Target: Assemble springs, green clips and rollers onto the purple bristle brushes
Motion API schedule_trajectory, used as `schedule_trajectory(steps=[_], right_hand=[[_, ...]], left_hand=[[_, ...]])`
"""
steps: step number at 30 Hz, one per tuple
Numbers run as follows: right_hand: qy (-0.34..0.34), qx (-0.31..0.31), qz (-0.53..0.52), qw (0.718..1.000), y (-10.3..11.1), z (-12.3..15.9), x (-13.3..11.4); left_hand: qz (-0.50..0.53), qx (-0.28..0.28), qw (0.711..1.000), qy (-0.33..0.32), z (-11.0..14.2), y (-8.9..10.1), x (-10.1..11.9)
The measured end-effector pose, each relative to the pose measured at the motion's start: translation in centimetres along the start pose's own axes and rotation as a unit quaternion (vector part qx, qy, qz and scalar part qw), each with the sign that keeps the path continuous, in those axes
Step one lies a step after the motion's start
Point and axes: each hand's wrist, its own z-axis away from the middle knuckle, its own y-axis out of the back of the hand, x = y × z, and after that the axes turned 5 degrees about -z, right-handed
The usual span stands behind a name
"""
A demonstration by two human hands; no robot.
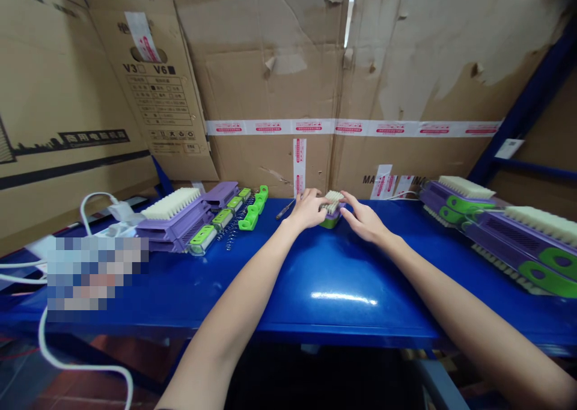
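A small brush block point(332, 201) with cream bristles on top and a purple and green body sits at the back of the blue table. My left hand point(310, 208) is closed on its left side, fingers bent over the bristles. At the other end, my right hand point(364, 219) has its thumb and fingertips against the block, with fingers partly stretched. The hands hide part of the block's sides. Just left of my left hand lies a thin screwdriver point(285, 210).
Purple housings with a bristle block point(174, 203), green-topped clear pieces point(202, 239), dark springs point(229, 232) and a bright green strip point(255, 208) lie left. Larger purple-green brush units point(509, 235) lie right. White cables point(85, 365) hang at the left; cardboard point(270, 85) walls the back.
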Motion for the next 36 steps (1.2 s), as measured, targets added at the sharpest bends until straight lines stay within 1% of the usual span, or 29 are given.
schedule_trajectory(steps=[2, 5, 8, 10, 13, 18, 21, 23, 26, 29, 32, 36], right_hand=[[-0.004, 0.004, -0.006, 1.000, 0.1, 0.0, 0.0], [0.012, 0.008, 0.003, 1.000, -0.3, 0.2, 0.0], [0.016, -0.015, 0.019, 1.000, -0.9, 0.3, 0.0], [0.016, -0.029, 0.025, 0.999, -1.3, 0.2, -0.2], [0.032, -0.015, 0.018, 0.999, -1.5, -0.1, -0.5], [0.025, 0.003, 0.001, 1.000, -0.8, -0.4, -0.8], [0.034, 0.007, -0.011, 0.999, -0.5, -0.4, -1.0], [0.039, 0.008, -0.007, 0.999, -0.4, -0.2, -1.1], [0.043, 0.020, 0.024, 0.999, -0.3, 0.1, -1.1], [0.026, 0.030, 0.048, 0.998, -0.1, 0.2, -0.5], [0.005, 0.024, 0.044, 0.999, 0.1, 0.1, 0.2], [0.008, 0.022, 0.020, 1.000, 0.3, -0.2, 0.4]], left_hand=[[-0.001, 0.017, 1.000, -0.002, 0.1, 0.0, 0.3], [-0.015, 0.040, 0.999, -0.007, 0.2, -0.1, 0.7], [-0.033, 0.049, 0.998, -0.008, 0.1, -0.5, 0.9], [-0.036, 0.049, 0.998, -0.009, 0.0, -0.6, 1.0], [-0.032, 0.041, 0.999, -0.012, 0.0, -0.4, 1.3], [-0.015, 0.028, 0.999, -0.027, 0.0, -0.1, 1.2], [-0.010, 0.030, 0.999, -0.030, 0.0, -0.1, 1.0], [-0.012, 0.032, 0.999, -0.023, -0.1, -0.2, 0.8], [-0.025, 0.034, 0.999, -0.006, -0.1, -0.3, 0.4], [-0.040, 0.033, 0.999, 0.016, -0.1, -0.2, -0.2], [-0.051, 0.030, 0.998, 0.036, 0.0, -0.1, -0.7], [-0.068, 0.032, 0.996, 0.044, 0.2, -0.1, -0.8]])
